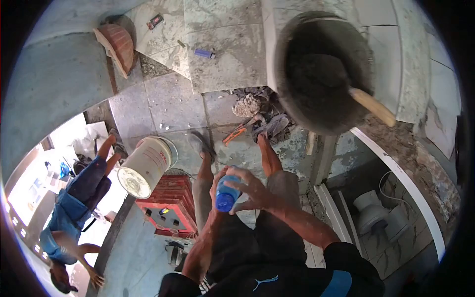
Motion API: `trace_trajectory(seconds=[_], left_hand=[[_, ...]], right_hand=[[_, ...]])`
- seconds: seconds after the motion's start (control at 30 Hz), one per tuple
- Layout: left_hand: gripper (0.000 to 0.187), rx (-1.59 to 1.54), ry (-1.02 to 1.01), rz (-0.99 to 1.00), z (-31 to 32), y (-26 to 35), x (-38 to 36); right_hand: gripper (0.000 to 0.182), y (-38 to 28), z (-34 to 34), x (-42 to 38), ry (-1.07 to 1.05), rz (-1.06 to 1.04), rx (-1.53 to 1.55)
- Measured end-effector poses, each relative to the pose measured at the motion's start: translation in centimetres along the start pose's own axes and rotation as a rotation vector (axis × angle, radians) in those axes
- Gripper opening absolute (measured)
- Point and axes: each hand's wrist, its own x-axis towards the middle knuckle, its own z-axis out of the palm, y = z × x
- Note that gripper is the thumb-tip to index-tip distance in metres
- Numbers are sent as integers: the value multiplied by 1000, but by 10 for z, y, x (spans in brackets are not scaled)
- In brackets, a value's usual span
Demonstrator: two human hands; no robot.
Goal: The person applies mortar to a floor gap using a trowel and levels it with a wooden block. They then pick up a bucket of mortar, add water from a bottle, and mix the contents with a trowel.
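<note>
A blue plastic bottle (227, 192) is between my two hands in front of my lap, its darker blue cap end tilted toward me. My left hand (216, 187) wraps the bottle's left side, partly hidden behind it. From the right, my right hand (253, 189) curls its fingers over the top of the bottle, thumb near the cap end. Both hands are closed on it. Beyond them, an orange-handled tool (234, 135) lies on the tiled floor by my feet.
A large dark bucket (292, 111) with a wooden-handled trowel (372, 105) stands upper right. A white pail (148, 166) and red stacked frames (163, 200) are at left. Another person (74, 208) is at far left. A toilet (371, 213) is lower right. Rubble (247, 106) lies ahead.
</note>
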Motion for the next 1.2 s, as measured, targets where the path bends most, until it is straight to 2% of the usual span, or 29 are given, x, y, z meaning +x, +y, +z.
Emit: trace_trajectory(seconds=[0.03,0.07,0.13,0.2,0.23,0.3,0.43,0.57,0.63,0.67,0.7,0.77,0.8,0.87,0.93,0.97,1.03,1.07,1.13,1.2], left_hand=[[65,220,119,329,-1,-25,9],[65,208,120,332,-15,-48,16],[66,233,196,470,-42,-80,30],[68,212,220,508,-65,-97,42],[66,-234,352,0,-76,-82,48],[65,-660,449,-551,-105,-111,57],[63,-352,383,-417,-141,-152,53],[62,-258,355,-364,-169,-177,41],[62,-224,337,-310,-179,-187,35],[61,-205,317,-272,-181,-189,34],[61,-190,302,-221,-184,-191,31],[60,-138,279,-89,-187,-192,30],[60,-113,274,-11,-189,-191,32],[59,-65,263,130,-194,-185,30],[59,-28,257,253,-202,-175,24],[58,-7,256,313,-206,-169,21],[58,12,266,387,-221,-156,6],[57,22,271,417,-230,-150,-6],[57,19,284,476,-250,-137,-33],[56,18,305,515,-273,-122,-66]], right_hand=[[52,30,6,4,43,20,-3],[50,67,12,10,81,31,-14],[56,164,40,11,371,646,352],[59,418,76,-101,334,856,997],[56,389,83,-58,494,1139,548],[51,424,116,-34,544,1384,380],[43,479,171,9,623,1606,340],[57,509,185,15,677,1603,424],[47,495,196,0,1057,1374,354],[47,484,190,-10,1074,1360,336],[42,481,184,-25,1132,1338,624],[38,439,163,-34,1162,1251,924],[32,400,150,-37,916,1151,713],[27,322,135,-34,676,1019,486],[25,250,139,-17,635,1207,235],[31,229,144,-20,522,1163,-34],[37,179,157,-14,383,1059,-294],[47,124,164,-6,276,904,-378],[57,33,164,32,159,689,-468],[69,-36,179,61,-142,962,98]])
